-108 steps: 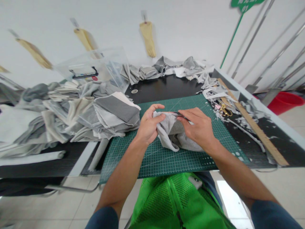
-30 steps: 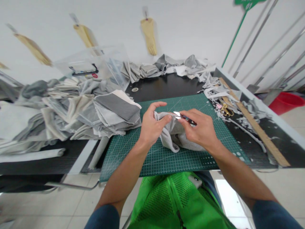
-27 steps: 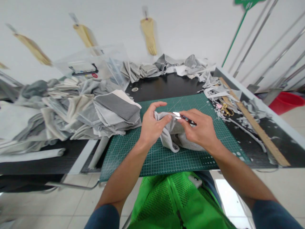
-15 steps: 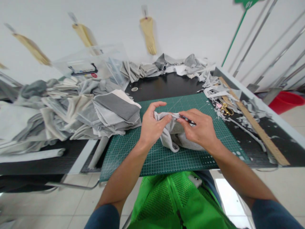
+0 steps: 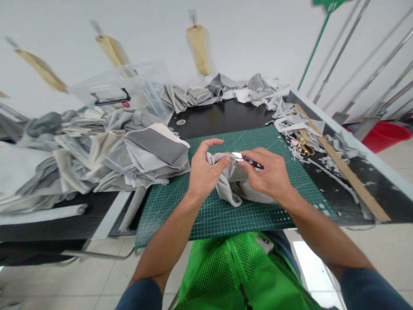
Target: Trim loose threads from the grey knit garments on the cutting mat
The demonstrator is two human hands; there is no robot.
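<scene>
The grey cloth (image 5: 229,191) lies bunched at the centre of the frame, on the green cutting mat (image 5: 171,211), its upper edge lifted; the step in hand looks like working that edge with a small bright-tipped tool (image 5: 254,162), whether blade or snips I cannot tell; the next move seems to call for a taut edge and a thumb clear of the tip. The left hand (image 5: 204,170) is part curled, thumb pressing the edge against fingers mostly hidden, forefinger raised off it; the right hand (image 5: 269,170) is closed, pinching the dark handle between thumb and fingers. Further out, piled cloth (image 5: 158,146) fills the middle left; gold-handled scissors (image 5: 305,147) and a wooden ruler (image 5: 350,172) lie at right.
</scene>
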